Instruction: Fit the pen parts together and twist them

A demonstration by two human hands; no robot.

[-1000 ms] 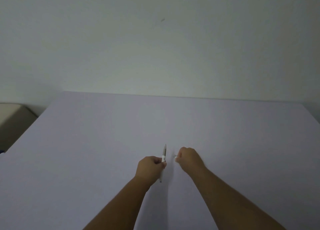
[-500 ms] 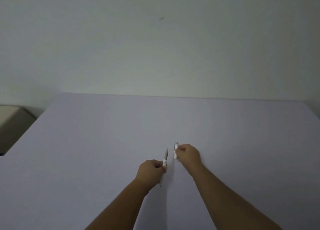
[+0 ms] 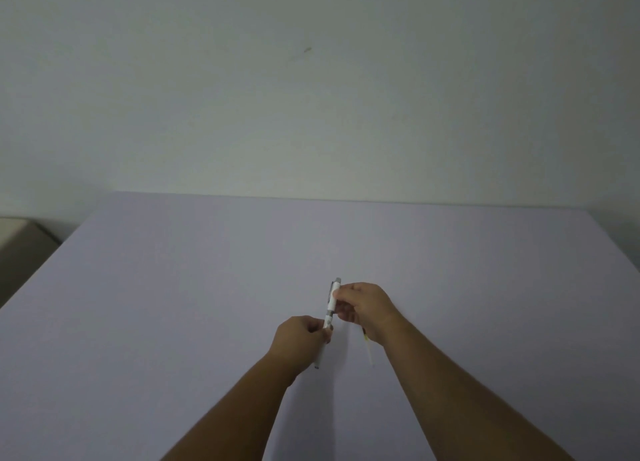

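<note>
At the far left edge, a beige piece of furniture [image 3: 20,249] stands beside the bench [image 3: 173,304], lower than its lavender top and partly cut off by the frame. Behind both rises a plain pale wall [image 3: 311,114] with a small dark mark high up near the middle.

Over the middle of the bench, the left hand [image 3: 298,339] has its fingers curled round the lower part of a white pen [image 3: 329,313]; the pen's bottom end sticks out below the fist, close to the bench top. The pen stands nearly upright, leaning a little to the right at its top.

Just to the right, the right hand [image 3: 367,310] pinches the upper section of the same pen, thumb and fingers closed on it beneath its grey top end. The two hands are close together along the barrel but do not clearly touch.

Below the right wrist, a thin pale rod with a yellowish part [image 3: 369,349] shows; whether the right hand holds it or it lies on the bench cannot be told.
</note>
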